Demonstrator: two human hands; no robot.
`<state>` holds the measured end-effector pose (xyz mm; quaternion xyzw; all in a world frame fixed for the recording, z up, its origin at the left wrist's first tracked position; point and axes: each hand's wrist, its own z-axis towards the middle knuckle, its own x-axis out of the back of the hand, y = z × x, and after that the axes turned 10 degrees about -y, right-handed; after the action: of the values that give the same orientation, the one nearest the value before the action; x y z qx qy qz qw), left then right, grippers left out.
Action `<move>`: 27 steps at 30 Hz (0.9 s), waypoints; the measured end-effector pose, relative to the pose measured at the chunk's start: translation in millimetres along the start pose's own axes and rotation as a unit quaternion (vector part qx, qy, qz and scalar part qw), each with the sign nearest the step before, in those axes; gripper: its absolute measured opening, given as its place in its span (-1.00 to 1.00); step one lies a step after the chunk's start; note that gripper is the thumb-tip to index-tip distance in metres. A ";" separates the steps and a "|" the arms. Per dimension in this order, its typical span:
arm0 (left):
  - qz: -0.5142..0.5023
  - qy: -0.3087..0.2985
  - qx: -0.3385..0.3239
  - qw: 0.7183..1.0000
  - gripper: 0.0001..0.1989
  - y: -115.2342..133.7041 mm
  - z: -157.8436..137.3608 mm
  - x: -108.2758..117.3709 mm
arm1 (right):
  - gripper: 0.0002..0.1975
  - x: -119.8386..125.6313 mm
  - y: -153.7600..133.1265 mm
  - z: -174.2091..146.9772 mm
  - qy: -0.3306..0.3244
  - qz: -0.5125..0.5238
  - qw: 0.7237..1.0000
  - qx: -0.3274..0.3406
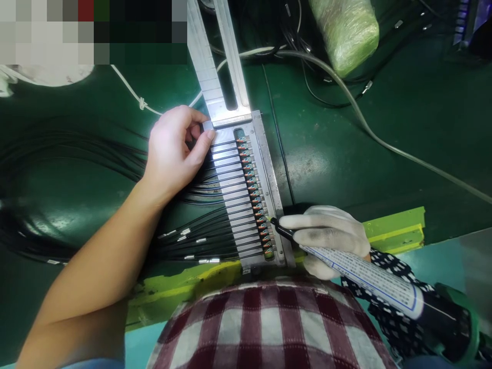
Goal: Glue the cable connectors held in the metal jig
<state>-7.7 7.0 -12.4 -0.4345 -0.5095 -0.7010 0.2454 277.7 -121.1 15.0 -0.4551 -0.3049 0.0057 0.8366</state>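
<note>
A metal fixture (226, 177) lies on the green bench, holding a row of black cables side by side. Their bare ends with small connectors (253, 187) line up along its slot. My left hand (175, 146), ungloved, pinches the fixture's upper left corner between thumb and fingers. In a white glove, my right hand (330, 233) grips the front of a printed glue cartridge (369, 279). The cartridge's black nozzle tip (273, 222) is at the fixture's right side, close to the lower connectors; whether it touches them I cannot tell.
A slotted metal plate (202, 66) rises from the fixture's far end. Bundled black cables (77, 148) spread to the left. A plastic-wrapped green bundle (348, 36) lies at the back, and a grey cord (357, 110) crosses the right. Yellow-green edging (400, 230) borders the bench.
</note>
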 end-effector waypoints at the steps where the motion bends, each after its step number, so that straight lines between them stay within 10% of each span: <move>1: 0.001 0.000 0.000 1.000 -0.86 0.1 0.0 0.1 | -0.90 0.2 0.1 0.1 0.000 0.001 1.000 0.001; 27: -0.012 -0.002 0.012 1.000 -0.85 1.4 0.4 1.3 | -0.92 1.5 -1.7 -0.3 -0.005 -0.005 1.000 -0.004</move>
<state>-7.1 7.0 -10.5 -0.4268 -0.5232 -0.6970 0.2414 278.6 -121.9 17.0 -0.4567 -0.3113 0.0020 0.8334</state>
